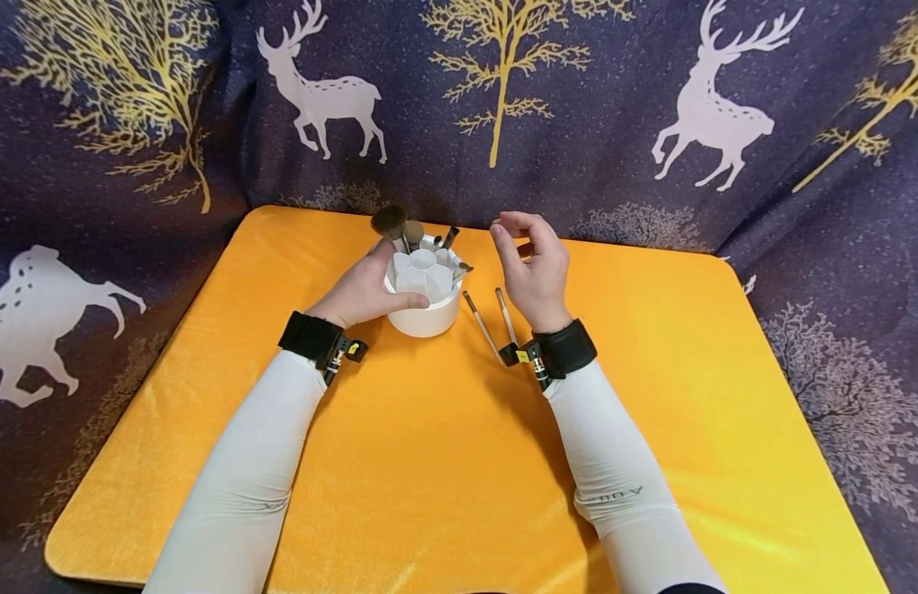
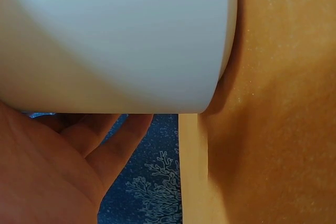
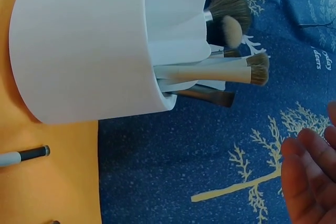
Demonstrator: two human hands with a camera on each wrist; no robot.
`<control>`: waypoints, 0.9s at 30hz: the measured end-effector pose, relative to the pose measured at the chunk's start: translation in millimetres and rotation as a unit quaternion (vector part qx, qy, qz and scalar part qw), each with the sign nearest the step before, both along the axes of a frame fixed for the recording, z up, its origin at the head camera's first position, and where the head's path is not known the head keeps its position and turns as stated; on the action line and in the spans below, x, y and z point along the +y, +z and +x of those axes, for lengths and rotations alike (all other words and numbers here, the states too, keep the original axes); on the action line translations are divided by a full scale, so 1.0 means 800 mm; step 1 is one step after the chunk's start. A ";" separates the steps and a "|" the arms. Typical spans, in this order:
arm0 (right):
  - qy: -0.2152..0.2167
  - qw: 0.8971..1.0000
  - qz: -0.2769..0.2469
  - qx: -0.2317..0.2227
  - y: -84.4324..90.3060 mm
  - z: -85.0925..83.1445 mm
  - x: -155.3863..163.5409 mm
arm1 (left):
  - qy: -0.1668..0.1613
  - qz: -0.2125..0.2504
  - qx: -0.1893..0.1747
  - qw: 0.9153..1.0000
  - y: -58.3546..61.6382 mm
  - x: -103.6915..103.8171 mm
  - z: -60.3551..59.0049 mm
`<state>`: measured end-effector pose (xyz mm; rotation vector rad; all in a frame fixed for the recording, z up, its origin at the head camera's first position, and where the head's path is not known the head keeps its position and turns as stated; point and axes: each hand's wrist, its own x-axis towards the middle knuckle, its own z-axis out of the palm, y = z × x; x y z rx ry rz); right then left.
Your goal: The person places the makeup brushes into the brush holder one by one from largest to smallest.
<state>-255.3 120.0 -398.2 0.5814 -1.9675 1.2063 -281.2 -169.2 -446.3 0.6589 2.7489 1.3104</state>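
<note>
A white round makeup brush holder (image 1: 425, 322) with petal-shaped compartments stands upright at the back of the table. My left hand (image 1: 365, 289) grips it from the left, thumb over the near rim. Several makeup brushes stand in it, among them a large dark fluffy brush (image 1: 388, 221) and a small angled brush (image 3: 212, 95). To the right of the holder, my right hand (image 1: 536, 272) is raised with loosely bent fingers and holds nothing. Two thin brushes, one on the left (image 1: 482, 326) and one on the right (image 1: 506, 309), lie on the table below it.
An orange cloth covers the table (image 1: 414, 462), whose back edge runs just behind the holder. A dark curtain (image 1: 429, 107) printed with deer and trees hangs behind and at the sides. Black camera straps (image 1: 566, 348) circle both wrists.
</note>
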 end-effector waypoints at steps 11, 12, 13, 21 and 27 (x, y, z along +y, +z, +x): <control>-0.024 0.999 0.016 -0.015 -0.004 -0.006 0.007 | 0.001 -0.004 -0.001 1.000 0.000 0.000 0.001; -0.025 0.999 0.017 -0.019 -0.004 -0.006 0.008 | 0.001 -0.004 -0.001 1.000 0.001 -0.001 0.001; -0.026 0.999 0.018 -0.023 -0.004 -0.006 0.008 | 0.001 -0.003 -0.001 1.000 0.001 -0.001 0.002; -0.044 0.997 0.020 -0.062 -0.008 -0.010 0.011 | 0.000 -0.011 -0.001 1.000 0.002 -0.002 0.002; -0.070 0.991 0.034 -0.111 -0.009 -0.012 0.013 | 0.004 -0.016 -0.006 1.000 0.003 -0.002 0.002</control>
